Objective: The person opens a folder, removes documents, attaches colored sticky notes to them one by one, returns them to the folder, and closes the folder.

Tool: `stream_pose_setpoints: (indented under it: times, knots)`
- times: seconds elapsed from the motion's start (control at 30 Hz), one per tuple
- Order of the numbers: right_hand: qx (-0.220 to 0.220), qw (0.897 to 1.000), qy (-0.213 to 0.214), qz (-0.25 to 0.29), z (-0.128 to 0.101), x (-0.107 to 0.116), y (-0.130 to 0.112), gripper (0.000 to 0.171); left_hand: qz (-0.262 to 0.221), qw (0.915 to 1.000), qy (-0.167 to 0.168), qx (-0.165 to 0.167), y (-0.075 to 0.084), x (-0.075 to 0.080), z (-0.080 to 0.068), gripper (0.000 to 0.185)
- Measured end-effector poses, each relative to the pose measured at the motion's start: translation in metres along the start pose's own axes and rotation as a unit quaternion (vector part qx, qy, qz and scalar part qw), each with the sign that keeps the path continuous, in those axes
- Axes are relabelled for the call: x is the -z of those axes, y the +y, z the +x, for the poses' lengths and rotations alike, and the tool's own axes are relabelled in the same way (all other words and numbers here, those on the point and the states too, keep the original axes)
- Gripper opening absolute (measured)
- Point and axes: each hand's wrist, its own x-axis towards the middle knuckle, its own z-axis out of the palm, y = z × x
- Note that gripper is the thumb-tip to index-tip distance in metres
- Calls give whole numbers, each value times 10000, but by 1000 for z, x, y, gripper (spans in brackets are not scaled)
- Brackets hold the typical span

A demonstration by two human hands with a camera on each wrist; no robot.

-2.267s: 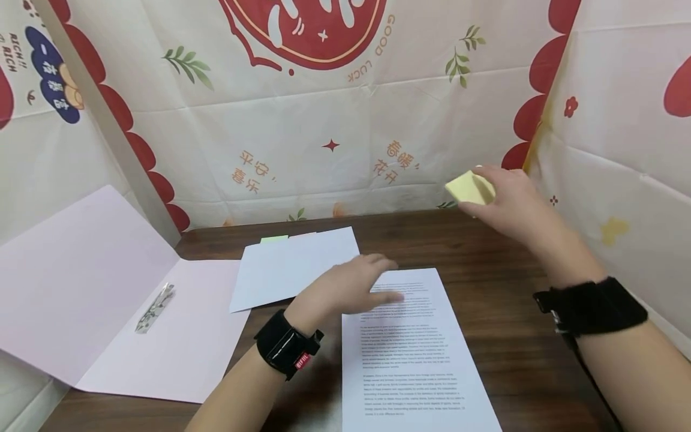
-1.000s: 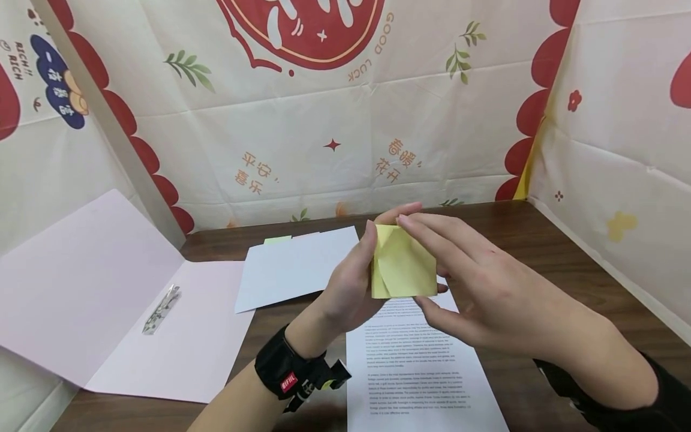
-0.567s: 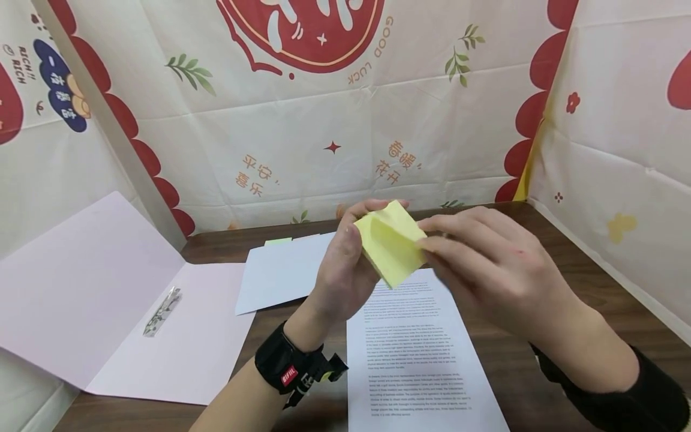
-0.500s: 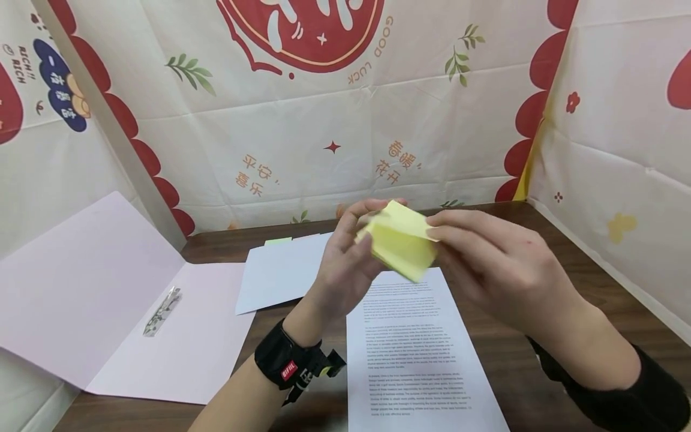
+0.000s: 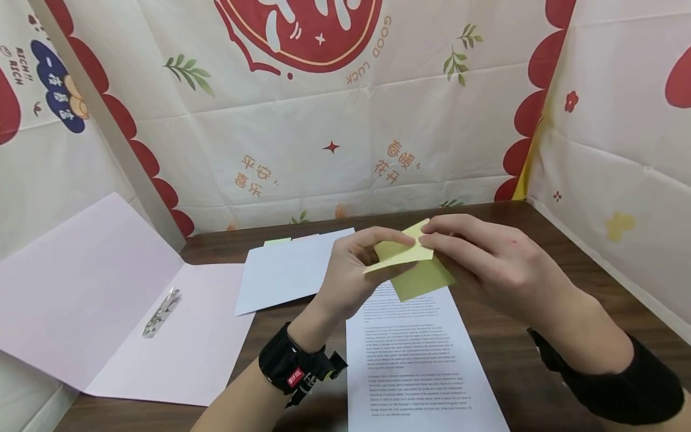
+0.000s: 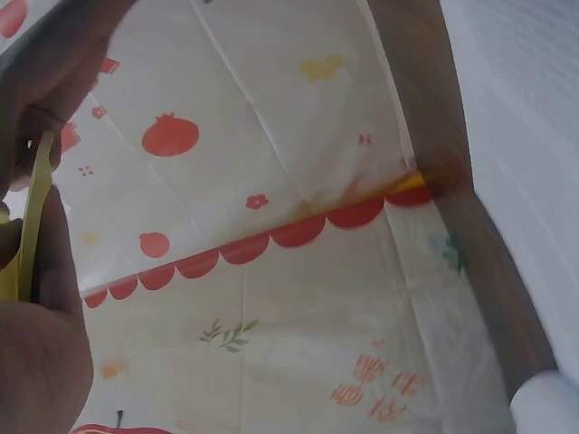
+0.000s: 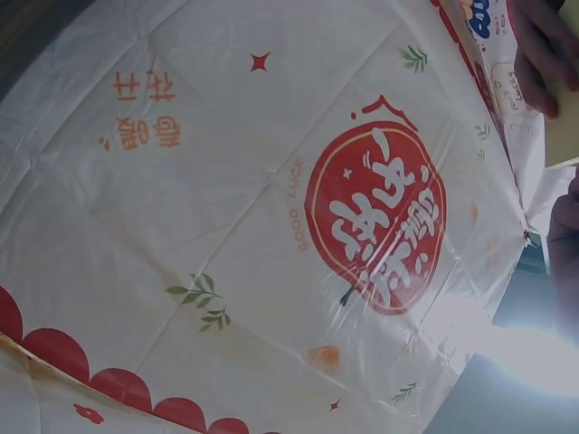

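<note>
Yellow sticky notes (image 5: 423, 283) are held up over the printed page (image 5: 410, 360) in the head view. An upper yellow leaf (image 5: 402, 257) stands apart at an angle from the lower yellow square. My left hand (image 5: 345, 273) grips the notes from the left, index finger across the upper leaf, other fingers beneath it. From the right, the thumb and fingers of my right hand (image 5: 496, 258) pinch the notes' right corner. In the left wrist view the yellow notes (image 6: 34, 221) appear edge-on between fingers. A pale yellow piece (image 7: 563, 127) shows at the right wrist view's edge.
A pink folder (image 5: 200, 324) lies open at left, its metal clip (image 5: 162, 312) on the inner side. Behind the hands rests a white sheet stack (image 5: 291, 270) with a green tab (image 5: 278, 242) at its far edge. A patterned cloth (image 5: 302, 120) walls the wooden table (image 5: 507, 228).
The right hand brought the sticky notes from the far right to the left hand. Both hands then turned them, and one leaf now stands away from the rest.
</note>
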Motion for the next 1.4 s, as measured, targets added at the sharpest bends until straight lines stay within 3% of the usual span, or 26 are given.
stream_pose_setpoints:
  times: [0.07,0.1,0.13,0.17,0.2,0.23,0.3,0.4,0.47,0.53,0.57,0.63,0.77,0.93,1.1,1.27,1.4]
  knots:
    - [-416,9984,103,370,1,0,-1,32,306,9984,265,-389,-1,2,-1,30]
    - [-823,9946,67,635,1,2,-3,26,489,9962,379,-612,-2,3,-1,30]
    - [-1345,9862,-3,966,2,3,-5,19,680,9930,475,-840,-2,4,-1,31]
    - [-1951,9716,-134,1334,2,5,-7,13,906,9884,555,-1086,-3,4,-1,31]
    - [-2614,9485,-333,1755,2,7,-9,10,1092,9832,608,-1333,-3,4,-1,31]
    - [-3248,9190,-561,2164,3,9,-11,9,1231,9780,636,-1562,-4,5,-1,31]
    - [-4345,8475,-1133,2830,4,12,-12,15,1655,9627,671,-2035,-5,4,0,31]
    - [-5156,7554,-1825,3608,6,13,-9,41,2390,9313,645,-2673,-6,3,1,32]
    - [-5325,7203,-2028,3955,5,12,-6,53,2826,9090,606,-3004,-7,3,1,34]
    - [-5386,7034,-2064,4154,4,12,-4,52,3123,8922,557,-3216,-8,3,1,36]
    - [-5419,6985,-2060,4195,4,11,-3,49,3220,8863,537,-3285,-8,3,0,37]
    - [-5401,6999,-1998,4224,2,10,-3,37,3314,8812,509,-3333,-8,3,0,38]
    - [-5366,7067,-1881,4209,1,9,-5,21,3272,8854,528,-3260,-10,4,1,35]
    - [-5272,7261,-1791,4034,2,9,-8,19,3015,9029,529,-3016,-14,3,2,32]
    - [-5231,7418,-1758,3811,4,10,-12,19,2612,9279,387,-2632,-14,2,1,34]
    - [-5239,7484,-1691,3700,5,11,-14,18,2063,9513,225,-2279,-12,3,0,34]
    - [-5359,7428,-1727,3623,6,11,-15,19,1763,9619,232,-2074,-14,4,1,33]
